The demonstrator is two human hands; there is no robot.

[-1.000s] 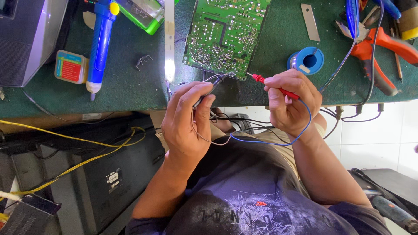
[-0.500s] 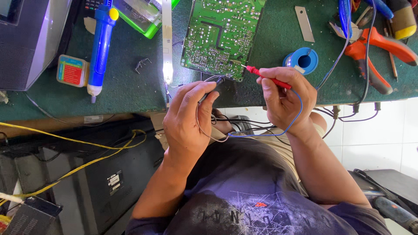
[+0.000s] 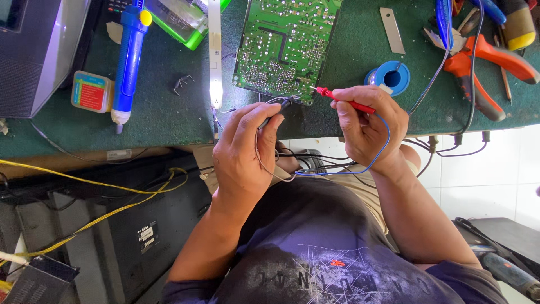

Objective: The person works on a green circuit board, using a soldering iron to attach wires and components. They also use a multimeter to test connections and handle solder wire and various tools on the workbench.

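Your left hand [image 3: 244,149] is curled nearly closed, pinching a black probe [image 3: 277,110]; your right hand [image 3: 368,126] is closed around a slim red probe [image 3: 344,101]. Both tips meet the near edge of the circuit board [image 3: 284,45], a flat green panel speckled with solder points, lying on the matte green counter [image 3: 163,101]. Thin wires loop beneath your wrists.

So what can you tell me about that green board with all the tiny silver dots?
The flat green circuit board lies on the dark green bench mat, solder side up, with pale tracks and many small silver joints. Its top runs out of view. At its near edge the right hand holds a thin red probe, tip at the board's corner, while the left hand brings a dark probe to the same edge.
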